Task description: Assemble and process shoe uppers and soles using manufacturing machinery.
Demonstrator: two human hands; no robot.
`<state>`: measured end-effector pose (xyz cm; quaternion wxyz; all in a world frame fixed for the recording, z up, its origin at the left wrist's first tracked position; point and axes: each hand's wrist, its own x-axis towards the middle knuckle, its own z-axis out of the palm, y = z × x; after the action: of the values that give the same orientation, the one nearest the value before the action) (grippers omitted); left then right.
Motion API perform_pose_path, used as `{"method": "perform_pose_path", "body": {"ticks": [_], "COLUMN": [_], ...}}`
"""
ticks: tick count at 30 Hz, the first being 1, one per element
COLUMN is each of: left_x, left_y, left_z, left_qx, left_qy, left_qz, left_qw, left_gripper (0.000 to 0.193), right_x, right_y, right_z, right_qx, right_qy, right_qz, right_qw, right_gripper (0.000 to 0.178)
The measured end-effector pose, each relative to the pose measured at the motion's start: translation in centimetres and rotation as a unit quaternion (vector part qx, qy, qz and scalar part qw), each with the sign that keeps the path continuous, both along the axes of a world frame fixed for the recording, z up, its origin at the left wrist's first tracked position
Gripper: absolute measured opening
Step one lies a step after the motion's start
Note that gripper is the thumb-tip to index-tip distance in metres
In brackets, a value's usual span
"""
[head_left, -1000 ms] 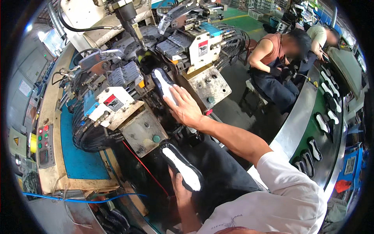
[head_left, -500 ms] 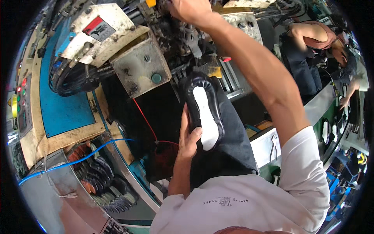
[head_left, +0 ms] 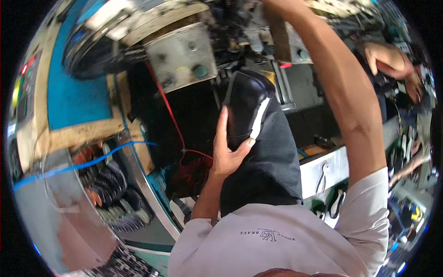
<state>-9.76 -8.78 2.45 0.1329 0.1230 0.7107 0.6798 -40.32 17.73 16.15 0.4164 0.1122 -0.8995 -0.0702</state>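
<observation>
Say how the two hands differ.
The left hand grips the black shoe; what the right hand touches is out of view. The left shows nearly whole; the right is mostly beyond the top edge. The left is close in; the right, far forward. Both are bare.

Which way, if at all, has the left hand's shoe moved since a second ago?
Yes: the shoe has shifted right relative to the left grey box and rolled, white underside now facing right.

shoe [head_left: 244, 104]: in left hand [head_left: 228, 159], over leg [head_left: 272, 161] | box [head_left: 177, 62]: ahead-left | pliers [head_left: 321, 178]: right
</observation>
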Motion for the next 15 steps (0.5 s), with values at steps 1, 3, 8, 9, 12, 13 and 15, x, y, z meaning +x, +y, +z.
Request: {"method": "perform_pose_path", "body": {"ticks": [1, 3, 8, 9, 12, 13, 15], "left_x": [0.7, 2.3, 9.4, 10.9, 15.4, 17.5, 21.9], "left_y": [-0.9, -3.7, -12.0, -13.6, -19.0, -21.1, -24.8], "left_z": [-0.2, -0.7, -1.9, -2.2, -3.7, -4.3, -6.2], "left_qx": [-0.01, -0.076, -0.166, -0.205, -0.26, -0.267, -0.298], "left_qy": [0.021, 0.094, 0.024, -0.003, -0.104, -0.11, -0.162], "left_qz": [0.015, 0.055, 0.232, 0.271, 0.349, 0.379, 0.406], "left_qw": [1.0, 0.991, 0.958, 0.941, 0.894, 0.879, 0.848], "left_gripper": [0.102, 0.101, 0.105, 0.109, 0.109, 0.109, 0.115], "right_x": [0.7, 2.9, 12.2, 15.1, 26.5, 30.1, 35.8], "right_y": [-0.3, -1.8, -3.5, -3.7, -3.7, -3.8, -4.2], "right_z": [0.8, 2.0, -7.9, -11.3, -22.0, -25.2, -29.6], "right_qx": [-0.065, -0.141, -0.178, -0.213, -0.222, -0.239, -0.036], "right_qy": [-0.057, -0.073, -0.063, -0.135, -0.341, -0.407, -0.395], "right_qz": [0.0, 0.059, 0.156, 0.133, 0.121, 0.116, 0.132], "right_qw": [0.996, 0.986, 0.97, 0.958, 0.906, 0.874, 0.909], "right_gripper": [0.042, 0.043, 0.064, 0.069, 0.056, 0.054, 0.048]}}
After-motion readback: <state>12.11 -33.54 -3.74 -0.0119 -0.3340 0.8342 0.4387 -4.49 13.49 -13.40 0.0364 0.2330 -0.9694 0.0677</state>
